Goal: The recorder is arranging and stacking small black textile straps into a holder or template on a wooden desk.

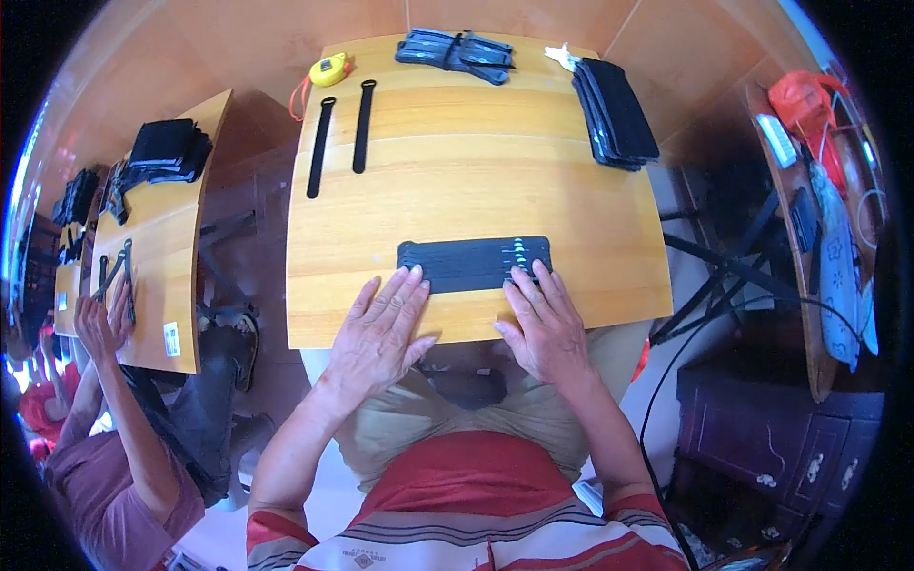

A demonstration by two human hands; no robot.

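Observation:
A flat black sheet of straps (457, 265), lying side by side with white marks near the right end, rests at the table's near edge. The fingertips of my left hand (376, 328) touch its lower left part, with the fingers stretched out. My right hand (547, 328) lies with open fingers on its lower right part, by the white marks. Neither hand grips anything. Farther off at the left lie two single black straps, each with a slotted end: one strap (322, 147) beside another strap (364, 126).
A yellow tape measure (328, 69), a tied bundle of black straps (455, 52) and a black stack (617, 114) stand along the table's (476, 190) far side. At the left, another person's hands (100, 324) handle straps at a second table (162, 328).

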